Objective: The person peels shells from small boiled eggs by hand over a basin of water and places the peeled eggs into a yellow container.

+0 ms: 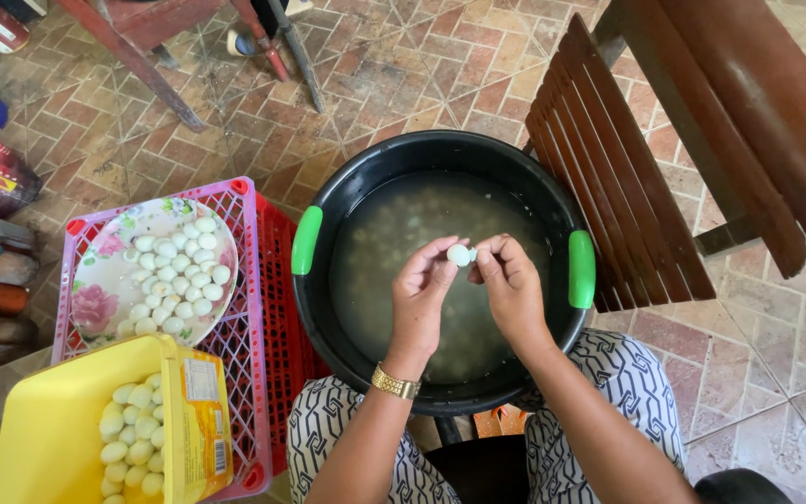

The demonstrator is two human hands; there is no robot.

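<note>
White egg: a small pale peeled egg (pixel 460 254) is pinched between the fingertips of both hands, held over the middle of the tub
Left hand: left hand (pixel 422 294) has thumb and forefinger pressed onto the egg's left side, the other fingers curled under; a gold watch (pixel 395 383) sits on the wrist
Right hand: right hand (pixel 512 289) meets it from the other side, fingertips closed on the egg's right edge, knuckles bent
Tub: round black tub (pixel 366 159) with two green handles (pixel 306 240), filled with cloudy water in which more pale lumps show dimly; it stands on the floor between the person's knees
Plate: flowered plate (pixel 104 280) heaped with small white eggs (pixel 177 275), resting on top of the crate
Crate: pink and red plastic crate (pixel 258 308), just left of the tub and touching its side
Yellow tub: yellow container (pixel 48 429) holding more small eggs, at the lower left, overlapping the crate's near corner
Chair: dark wooden slatted chair (pixel 608 187), just right of the tub
Floor: reddish patterned tile floor (pixel 776 355)
Clothing: black and white patterned trousers (pixel 636 373) on both knees
</note>
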